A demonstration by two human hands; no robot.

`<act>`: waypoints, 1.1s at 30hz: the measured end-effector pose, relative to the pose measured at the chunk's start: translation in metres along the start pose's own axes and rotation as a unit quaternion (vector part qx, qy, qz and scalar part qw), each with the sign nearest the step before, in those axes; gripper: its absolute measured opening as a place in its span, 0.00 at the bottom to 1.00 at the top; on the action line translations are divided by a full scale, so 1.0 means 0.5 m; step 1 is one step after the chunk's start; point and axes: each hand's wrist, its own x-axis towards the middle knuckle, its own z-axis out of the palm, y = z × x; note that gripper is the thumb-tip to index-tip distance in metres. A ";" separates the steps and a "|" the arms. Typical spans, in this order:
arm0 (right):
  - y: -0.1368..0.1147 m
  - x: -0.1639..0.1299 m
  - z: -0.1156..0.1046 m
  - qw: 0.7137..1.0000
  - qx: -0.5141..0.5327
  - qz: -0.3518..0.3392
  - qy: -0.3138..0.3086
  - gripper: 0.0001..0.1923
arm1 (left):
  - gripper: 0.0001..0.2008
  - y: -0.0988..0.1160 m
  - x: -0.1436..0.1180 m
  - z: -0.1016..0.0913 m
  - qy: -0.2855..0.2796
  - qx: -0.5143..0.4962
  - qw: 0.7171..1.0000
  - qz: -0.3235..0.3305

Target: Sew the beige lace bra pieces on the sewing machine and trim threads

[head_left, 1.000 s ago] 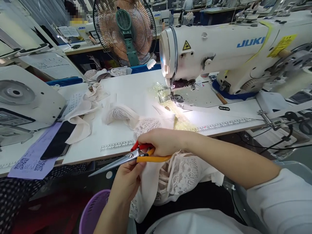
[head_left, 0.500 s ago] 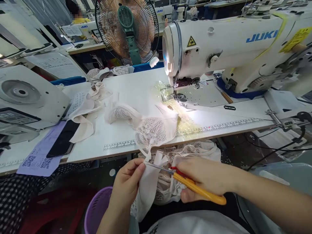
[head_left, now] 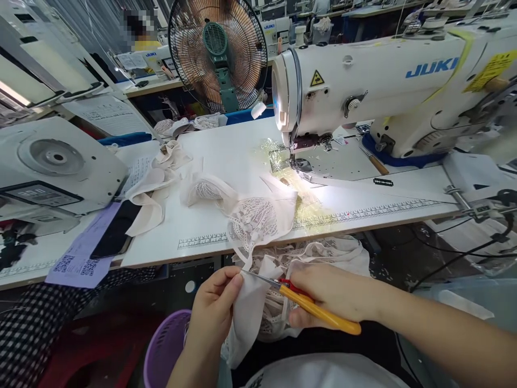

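My left hand pinches the edge of a pale beige lace bra just below the table's front edge. Part of that bra lies on the tabletop, and a smooth band hangs under my fingers. My right hand is closed around scissors with an orange-yellow handle and a bit of red near the pivot. Their thin metal blades point left, with the tips at the fabric by my left thumb. Several more lace pieces are bunched beneath the table edge, behind my right hand.
A JUKI sewing machine stands at the right, its lamp lit over the needle. Left are another machine, a black phone, a purple paper and beige fabric. Below is a purple basket. A fan stands behind.
The view has shifted slightly, so the scene sits a little to the right and lower. The scissors have moved a little left toward my left fingers, which still pinch the bra.
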 end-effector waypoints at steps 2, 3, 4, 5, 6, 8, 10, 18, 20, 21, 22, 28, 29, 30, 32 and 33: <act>-0.004 0.006 0.003 1.000 0.000 -0.002 0.006 0.23 | 0.15 -0.001 -0.001 0.003 0.007 -0.012 1.000 -0.008; -0.006 0.009 0.005 1.000 0.000 -0.002 0.009 0.23 | 0.16 -0.002 -0.002 0.003 0.008 -0.015 1.000 -0.012; -0.008 0.011 0.006 1.000 -0.001 0.000 0.011 0.23 | 0.16 -0.003 -0.002 0.004 0.007 -0.016 1.000 -0.013; -0.010 0.013 0.007 1.000 -0.001 0.004 0.011 0.23 | 0.16 -0.003 -0.003 0.005 0.007 -0.017 1.000 -0.013; -0.011 0.014 0.007 1.000 -0.002 0.009 0.010 0.23 | 0.16 -0.003 -0.004 0.005 0.009 -0.017 1.000 -0.011; -0.012 0.016 0.008 1.000 -0.005 0.019 0.007 0.23 | 0.16 -0.003 -0.005 0.006 0.014 -0.016 1.000 -0.008; -0.012 0.017 0.009 1.000 -0.007 0.022 0.006 0.24 | 0.16 -0.003 -0.005 0.006 0.017 -0.015 1.000 -0.008; -0.014 0.022 0.020 0.999 -0.033 0.035 0.019 0.25 | 0.14 -0.005 -0.005 0.002 0.010 0.001 1.000 0.004; -0.013 0.025 0.026 0.999 -0.019 0.045 0.021 0.24 | 0.14 -0.005 -0.006 0.001 0.004 0.011 1.000 0.010; -0.011 0.026 0.027 0.998 -0.009 0.049 0.023 0.23 | 0.14 -0.006 -0.006 0.001 0.001 0.019 1.000 0.014; -0.009 0.026 0.028 0.998 0.002 0.051 0.026 0.21 | 0.14 -0.007 -0.006 0.000 -0.003 0.028 0.999 0.018; -0.008 0.017 0.011 0.982 0.098 0.042 0.154 0.20 | 0.13 -0.023 -0.011 -0.006 -0.022 0.082 0.994 0.062; -0.011 0.017 0.009 0.974 0.127 0.026 0.187 0.20 | 0.12 -0.026 -0.015 -0.003 -0.023 0.090 0.992 0.079; -0.015 0.018 0.009 0.963 0.158 0.000 0.218 0.19 | 0.12 -0.028 -0.020 0.002 -0.021 0.097 0.990 0.098; -0.024 0.025 0.016 0.941 0.209 -0.048 0.260 0.15 | 0.11 -0.029 -0.034 0.017 -0.007 0.101 0.987 0.127; -0.028 0.031 0.021 0.935 0.228 -0.057 0.266 0.13 | 0.11 -0.028 -0.043 0.027 -0.003 0.100 0.986 0.133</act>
